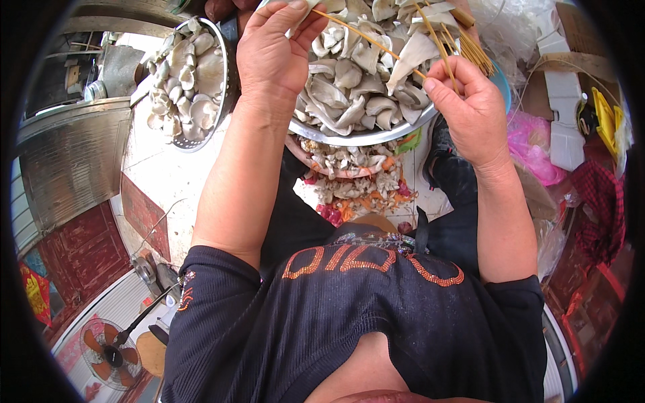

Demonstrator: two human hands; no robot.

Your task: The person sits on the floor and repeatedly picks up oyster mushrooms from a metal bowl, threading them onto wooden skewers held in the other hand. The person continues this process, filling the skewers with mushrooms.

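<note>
My left hand (pixel 274 48) is at the top, its fingers closed on a piece of oyster mushroom beside one end of a thin wooden skewer (pixel 360 35). My right hand (pixel 471 108) grips the skewer's other end, and a second skewer (pixel 436 43) rises from its fingers. A torn piece of oyster mushroom (pixel 410 60) is on the first skewer near my right hand. Below both hands, a metal basin (pixel 363 138) is heaped with oyster mushrooms (pixel 347 90). Several bamboo skewers (pixel 476 53) lie in a bundle at the basin's upper right.
A metal colander (pixel 221 65) of oyster mushrooms stands at the left. Mushroom scraps (pixel 347 189) and a pink-rimmed container (pixel 322 169) lie below the basin. Right of it are clear plastic bags (pixel 509 35), a pink bag (pixel 534 146) and white foam (pixel 562 101).
</note>
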